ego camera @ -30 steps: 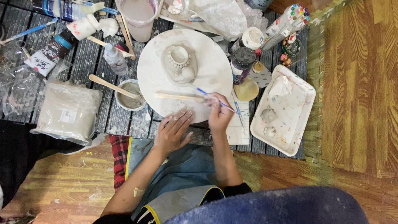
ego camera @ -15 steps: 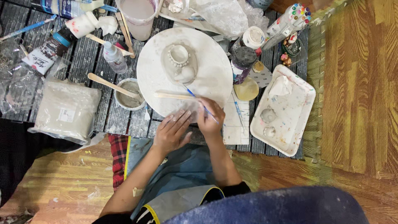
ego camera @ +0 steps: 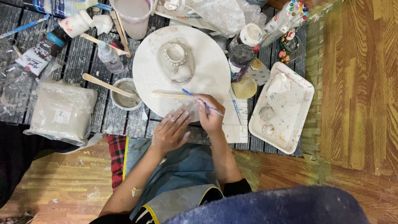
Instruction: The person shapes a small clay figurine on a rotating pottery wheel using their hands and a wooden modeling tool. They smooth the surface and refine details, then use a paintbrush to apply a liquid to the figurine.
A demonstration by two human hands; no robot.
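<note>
Down by the near edge of the round white board (ego camera: 207, 74), the right hand (ego camera: 211, 116) pinches a thin blue paintbrush (ego camera: 199, 99), and the left hand (ego camera: 170, 132) lies flat with fingers spread, touching the right one. Beyond them the grey clay piece (ego camera: 176, 62) sits mid-board. Crowding the board are a slip cup (ego camera: 124, 94) and dark jar (ego camera: 240, 60), with the white tray (ego camera: 290, 124) just beside the right hand.
</note>
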